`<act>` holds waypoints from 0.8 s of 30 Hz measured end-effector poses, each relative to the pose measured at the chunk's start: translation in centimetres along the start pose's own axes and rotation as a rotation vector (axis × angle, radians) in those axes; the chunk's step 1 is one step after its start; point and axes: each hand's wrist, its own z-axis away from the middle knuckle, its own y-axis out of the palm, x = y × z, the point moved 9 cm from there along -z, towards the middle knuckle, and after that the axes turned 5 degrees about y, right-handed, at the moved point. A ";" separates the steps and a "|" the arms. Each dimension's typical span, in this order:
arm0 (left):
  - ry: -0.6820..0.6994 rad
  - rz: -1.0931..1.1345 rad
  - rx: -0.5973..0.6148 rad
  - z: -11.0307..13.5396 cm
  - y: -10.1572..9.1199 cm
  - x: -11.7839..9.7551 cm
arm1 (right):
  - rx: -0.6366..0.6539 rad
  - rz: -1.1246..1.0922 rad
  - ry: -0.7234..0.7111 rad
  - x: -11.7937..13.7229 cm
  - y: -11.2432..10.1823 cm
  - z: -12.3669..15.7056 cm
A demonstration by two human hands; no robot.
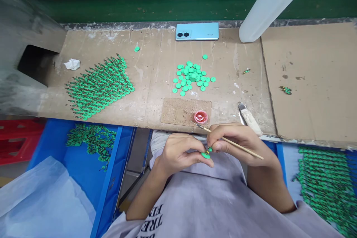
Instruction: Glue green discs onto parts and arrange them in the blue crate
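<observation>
My left hand (181, 152) pinches a small green figure with a round disc base (205, 155) between thumb and fingers, in front of my body. A thin paintbrush (237, 145) with a pale wooden handle lies in my right hand (240, 141), its tip pointing left toward the table edge. The right fingertips also meet the figure's small green top; whether they grip it I cannot tell. Just beyond the hands stands a little clear cup of red liquid (200, 116), on a speckled brown cardboard piece (175, 111). Loose green discs (192, 76) lie heaped farther back.
Rows of green figures (99, 87) cover the table's left part, near crumpled white tissue (72, 64). A light-blue phone (198, 31), white upright container (270, 7) and cutter knife (249, 118) lie beyond. Blue crates (108, 182) with more green pieces flank me.
</observation>
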 end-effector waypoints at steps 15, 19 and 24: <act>0.057 -0.051 -0.030 -0.3 -0.2 -0.9 | -0.018 0.009 -0.041 0.4 0.0 0.2; 0.047 -0.034 -0.018 -0.3 -0.1 -0.8 | -0.012 0.025 -0.045 0.7 0.0 0.2; 0.057 -0.057 0.002 -0.3 0.0 -0.8 | 0.011 0.054 -0.028 0.8 0.0 0.0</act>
